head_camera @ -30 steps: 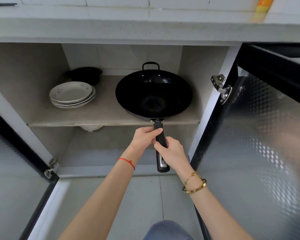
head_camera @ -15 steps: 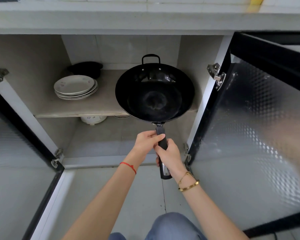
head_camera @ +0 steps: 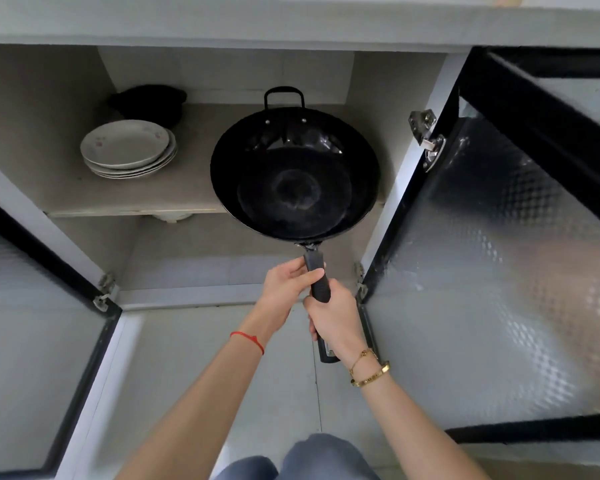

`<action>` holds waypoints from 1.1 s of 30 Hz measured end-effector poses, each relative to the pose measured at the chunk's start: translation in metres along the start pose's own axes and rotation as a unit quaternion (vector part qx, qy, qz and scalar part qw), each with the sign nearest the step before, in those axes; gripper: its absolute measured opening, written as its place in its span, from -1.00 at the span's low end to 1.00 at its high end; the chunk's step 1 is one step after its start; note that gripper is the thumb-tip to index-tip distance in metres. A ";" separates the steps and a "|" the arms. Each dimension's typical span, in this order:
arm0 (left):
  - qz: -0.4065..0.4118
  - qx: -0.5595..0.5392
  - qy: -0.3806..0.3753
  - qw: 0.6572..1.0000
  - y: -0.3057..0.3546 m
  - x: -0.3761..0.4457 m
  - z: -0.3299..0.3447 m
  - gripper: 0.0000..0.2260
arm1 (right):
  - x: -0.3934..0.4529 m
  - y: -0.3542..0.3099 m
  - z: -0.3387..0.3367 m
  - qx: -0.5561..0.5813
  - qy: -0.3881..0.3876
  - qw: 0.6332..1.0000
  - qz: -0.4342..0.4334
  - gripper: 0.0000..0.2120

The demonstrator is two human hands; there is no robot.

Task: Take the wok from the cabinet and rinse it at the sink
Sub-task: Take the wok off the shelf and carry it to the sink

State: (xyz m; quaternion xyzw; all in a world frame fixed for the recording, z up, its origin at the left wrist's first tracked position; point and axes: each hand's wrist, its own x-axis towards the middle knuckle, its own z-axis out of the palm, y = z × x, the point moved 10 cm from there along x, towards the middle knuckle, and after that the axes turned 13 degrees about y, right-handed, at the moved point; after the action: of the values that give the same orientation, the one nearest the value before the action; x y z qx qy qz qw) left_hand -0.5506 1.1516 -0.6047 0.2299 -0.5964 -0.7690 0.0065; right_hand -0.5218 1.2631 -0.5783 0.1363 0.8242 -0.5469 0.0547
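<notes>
A black wok (head_camera: 293,174) with a loop handle at its far rim hangs half out of the open cabinet, past the front edge of the shelf (head_camera: 132,197). Its long black handle points toward me. My left hand (head_camera: 286,284) wraps the handle near the wok, and my right hand (head_camera: 335,315) grips it lower down. Both hands are closed on the handle. The sink is out of view.
A stack of white plates (head_camera: 129,150) sits on the shelf at left, with a black pot (head_camera: 149,102) behind it. Both cabinet doors stand open: the left door (head_camera: 21,334) and the right door (head_camera: 492,271). The countertop edge (head_camera: 291,26) overhangs above.
The wok has come off the shelf toward me and now hangs past its front edge. Both hands kept their grip on the handle and drew back.
</notes>
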 end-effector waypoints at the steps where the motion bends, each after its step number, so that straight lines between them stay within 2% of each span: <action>1: -0.010 -0.003 0.000 1.000 0.000 -0.010 0.000 -0.76 | -0.010 -0.002 -0.005 -0.002 -0.005 1.000 0.012 -0.95; 10: -0.096 -0.001 -0.005 0.995 0.046 -0.160 0.004 -0.78 | -0.133 -0.041 -0.075 -0.052 -0.053 0.994 0.083 -0.92; 15: -0.143 -0.001 0.032 0.989 0.089 -0.262 0.002 -0.81 | -0.216 -0.086 -0.131 -0.094 -0.051 0.991 0.084 -0.91; 19: -0.173 0.010 0.049 0.984 0.130 -0.349 0.001 -0.73 | -0.289 -0.124 -0.174 -0.110 -0.066 0.988 0.084 -0.91; 28: -0.169 -0.004 0.087 0.982 0.230 -0.494 -0.006 -0.72 | -0.408 -0.205 -0.238 -0.102 -0.092 0.990 0.035 -0.80; 33: -0.149 -0.025 0.105 0.983 0.265 -0.527 -0.015 -0.74 | -0.436 -0.236 -0.247 -0.111 -0.116 0.987 0.014 -0.92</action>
State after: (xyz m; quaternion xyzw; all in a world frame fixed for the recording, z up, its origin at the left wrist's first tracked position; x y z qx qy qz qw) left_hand -0.1437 1.2116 -0.1811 0.3951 -0.5325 -0.7475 -0.0395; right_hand -0.1575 1.3312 -0.1673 0.0768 0.8660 -0.4631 0.1724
